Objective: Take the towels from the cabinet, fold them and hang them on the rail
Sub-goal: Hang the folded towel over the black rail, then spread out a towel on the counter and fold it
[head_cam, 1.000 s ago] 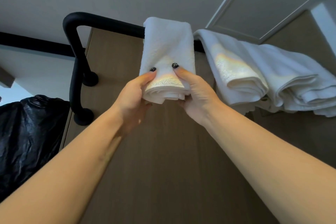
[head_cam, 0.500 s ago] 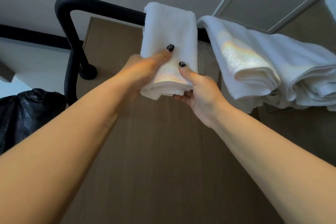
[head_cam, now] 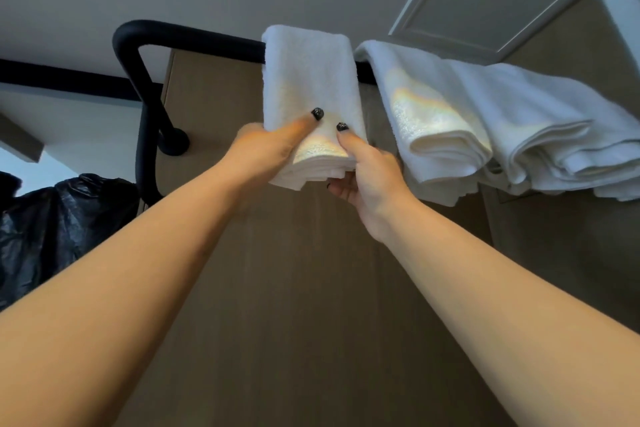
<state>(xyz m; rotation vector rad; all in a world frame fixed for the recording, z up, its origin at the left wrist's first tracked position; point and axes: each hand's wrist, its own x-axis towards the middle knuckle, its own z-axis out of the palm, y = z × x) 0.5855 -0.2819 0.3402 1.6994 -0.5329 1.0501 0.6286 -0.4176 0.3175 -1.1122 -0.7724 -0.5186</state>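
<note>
A small folded white towel [head_cam: 308, 80] hangs over the black rail [head_cam: 194, 36] high above me. My left hand [head_cam: 266, 149] grips its lower left edge, thumb on the front face. My right hand [head_cam: 367, 173] pinches the lower right corner, thumb in front and fingers curled underneath. To the right, two larger folded white towels [head_cam: 426, 114] [head_cam: 540, 121] hang over the same rail, hiding that stretch of it.
The rail bends down at its left end into a wall mount [head_cam: 175, 144] on the brown wooden panel [head_cam: 294, 288]. A black plastic bag [head_cam: 59, 222] sits at the far left. A white door frame [head_cam: 485, 10] is overhead at right.
Both thumbs have come closer together near the towel's bottom edge; the left thumb slid down a little. The view has shifted, so the rail and towels sit slightly lower in frame.
</note>
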